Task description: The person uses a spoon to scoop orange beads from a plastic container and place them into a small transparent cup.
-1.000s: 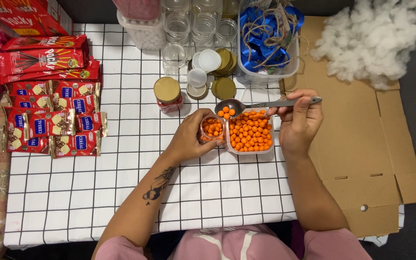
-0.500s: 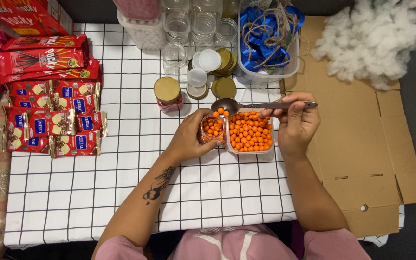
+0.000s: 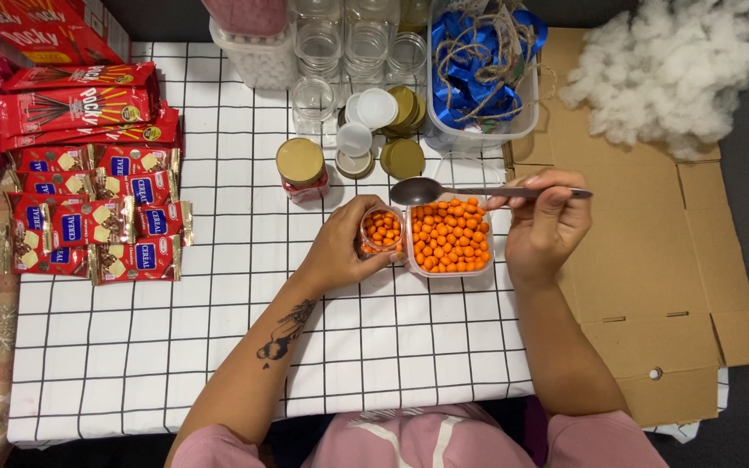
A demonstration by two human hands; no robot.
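My left hand [image 3: 344, 251] grips a small clear jar [image 3: 382, 230] partly filled with orange candy balls, standing on the checked tablecloth. Touching the jar's right side is a clear plastic tub [image 3: 450, 237] heaped with the same orange balls. My right hand [image 3: 545, 221] holds a metal spoon [image 3: 461, 191] by its handle. The spoon lies level above the tub's far edge, with its empty bowl pointing left, just above the jar.
A gold-lidded filled jar [image 3: 302, 170] stands behind the left hand. Empty glass jars [image 3: 344, 48], loose lids [image 3: 383, 130] and a bin of blue ribbon [image 3: 481, 74] line the back. Red snack packs [image 3: 97, 208] are stacked at left. Flat cardboard [image 3: 652, 286] and white stuffing [image 3: 678, 74] lie at right.
The spoon carried orange balls a second ago; now its bowl is empty and it sits a little higher and to the right. The jar holds more balls. The left hand has stayed on the jar.
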